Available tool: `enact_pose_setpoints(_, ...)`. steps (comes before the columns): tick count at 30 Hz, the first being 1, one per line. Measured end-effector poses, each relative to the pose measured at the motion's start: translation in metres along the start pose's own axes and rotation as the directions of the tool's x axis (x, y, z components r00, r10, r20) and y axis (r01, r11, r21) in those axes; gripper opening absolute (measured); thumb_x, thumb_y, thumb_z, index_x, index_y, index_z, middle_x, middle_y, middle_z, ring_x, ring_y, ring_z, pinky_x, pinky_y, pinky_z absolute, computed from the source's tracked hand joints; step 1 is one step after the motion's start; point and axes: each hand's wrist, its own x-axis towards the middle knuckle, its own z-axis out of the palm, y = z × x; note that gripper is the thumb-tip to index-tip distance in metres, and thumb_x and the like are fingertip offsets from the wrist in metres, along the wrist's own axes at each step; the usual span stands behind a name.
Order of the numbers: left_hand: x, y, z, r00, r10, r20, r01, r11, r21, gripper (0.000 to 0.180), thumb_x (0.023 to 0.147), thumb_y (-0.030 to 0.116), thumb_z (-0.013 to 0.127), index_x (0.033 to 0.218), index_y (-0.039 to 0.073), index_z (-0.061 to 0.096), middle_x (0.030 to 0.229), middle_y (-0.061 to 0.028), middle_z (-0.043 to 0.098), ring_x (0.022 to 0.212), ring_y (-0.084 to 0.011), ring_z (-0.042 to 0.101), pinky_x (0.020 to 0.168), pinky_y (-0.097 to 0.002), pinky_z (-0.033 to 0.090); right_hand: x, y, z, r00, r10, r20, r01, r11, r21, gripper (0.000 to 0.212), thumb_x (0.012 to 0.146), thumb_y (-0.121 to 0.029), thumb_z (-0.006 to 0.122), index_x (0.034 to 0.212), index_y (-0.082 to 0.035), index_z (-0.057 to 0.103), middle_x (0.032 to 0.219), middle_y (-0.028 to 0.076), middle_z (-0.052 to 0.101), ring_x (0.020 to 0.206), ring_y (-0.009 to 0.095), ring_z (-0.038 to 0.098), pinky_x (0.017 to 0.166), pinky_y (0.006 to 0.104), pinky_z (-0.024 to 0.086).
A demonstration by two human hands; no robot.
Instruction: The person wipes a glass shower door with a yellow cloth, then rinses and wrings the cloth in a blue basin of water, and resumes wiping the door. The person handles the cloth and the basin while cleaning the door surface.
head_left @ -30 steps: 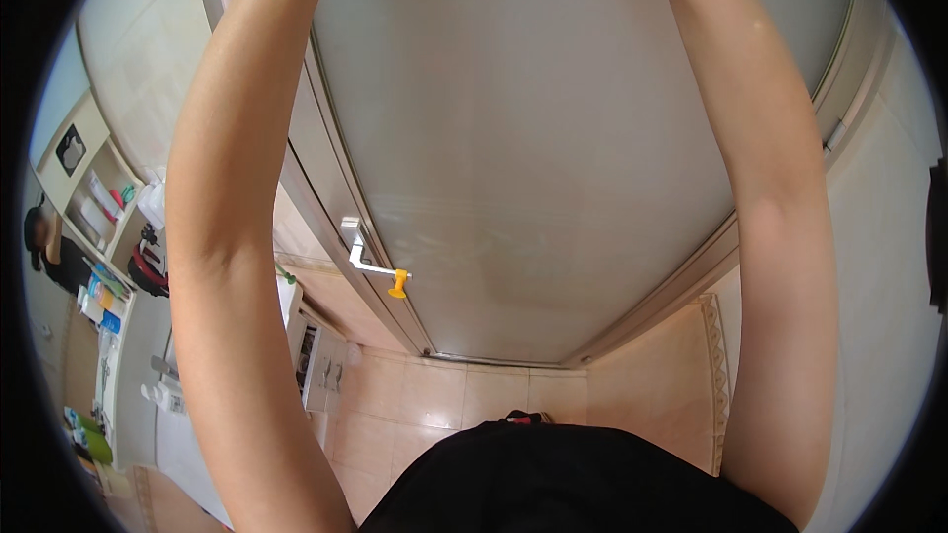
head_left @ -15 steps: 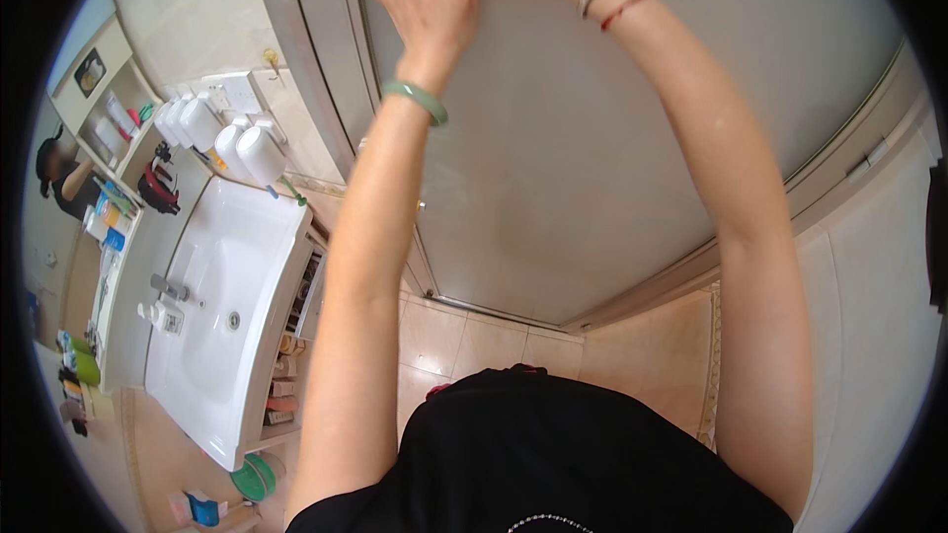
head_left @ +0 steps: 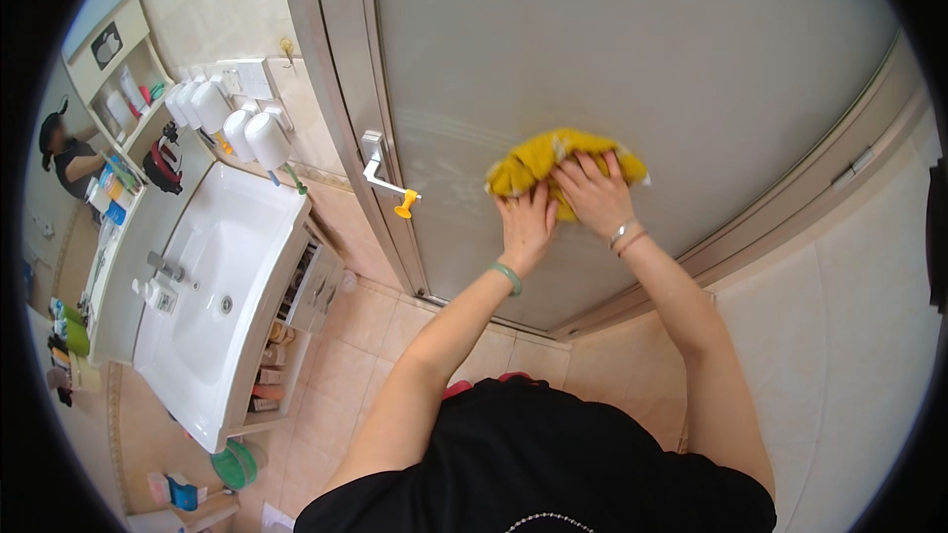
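Note:
A bunched yellow cloth (head_left: 538,156) lies against the frosted panel of a door (head_left: 632,39). My left hand (head_left: 526,227) presses on the cloth's lower left edge, its fingers on the fabric. Beside it, my right hand (head_left: 596,197) grips the cloth's right part, fingers over the folds. Both arms reach up and forward from below, a green bangle on the left wrist and a silver one with a red string on the right. To the left of the cloth is the door handle (head_left: 380,178), with a yellow piece (head_left: 406,203) at its end.
A white washbasin (head_left: 197,336) on a cabinet (head_left: 314,286) stands at the left. Upside-down white cups (head_left: 265,141) hang on the wall above it. A mirror (head_left: 49,217) and shelves with bottles line the far left. A green basin (head_left: 234,464) sits low by the cabinet.
Both hands and the cloth have come down the door panel and toward the right, from the top edge to mid-panel. The door handle now shows clear of my left arm.

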Motion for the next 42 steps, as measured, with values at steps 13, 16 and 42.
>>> enact_pose_setpoints(13, 0.037, 0.1, 0.043, 0.813, 0.574, 0.093, -0.579, 0.815, 0.036, 0.038, 0.093, 0.039, 0.061, 0.126, 0.021, 0.064, 0.117, -0.009, 0.065, 0.121, -0.0306, 0.053, 0.11, -0.0721, 0.011, -0.13, 0.076, -0.044, 0.901, 0.425, -0.085, -0.433, 0.891, -0.134, 0.027, 0.083, -0.018, 0.06, 0.109, -0.013, 0.067, 0.109, 0.003, 0.062, 0.117, 0.029, 0.052, 0.107, 0.0485, 0.034)
enact_pose_setpoints(16, 0.097, 0.165, 0.02, 0.748, 0.658, -0.084, -0.654, 0.753, 0.072, 0.041, 0.091, 0.038, 0.062, 0.126, 0.016, 0.064, 0.1, -0.0109, 0.068, 0.111, -0.0301, 0.057, 0.112, -0.0693, 0.013, -0.086, 0.125, -0.087, 0.813, 0.53, -0.24, -0.576, 0.79, -0.209, 0.036, 0.085, -0.017, 0.058, 0.12, -0.011, 0.063, 0.113, 0.008, 0.061, 0.119, 0.034, 0.051, 0.108, 0.0513, 0.032)
enact_pose_setpoints(42, 0.053, 0.104, 0.044, 0.245, 0.849, 0.467, -0.942, 0.322, -0.091, 0.041, 0.091, 0.019, 0.048, 0.132, 0.014, 0.056, 0.136, -0.0019, 0.056, 0.137, -0.0201, 0.04, 0.122, -0.047, 0.014, -0.139, -0.045, 0.025, -0.083, 0.997, -0.006, -0.971, -0.079, 0.225, 0.06, 0.095, -0.018, 0.047, 0.146, 0.007, 0.029, 0.153, 0.031, 0.021, 0.144, 0.05, 0.013, 0.116, 0.0589, 0.012)
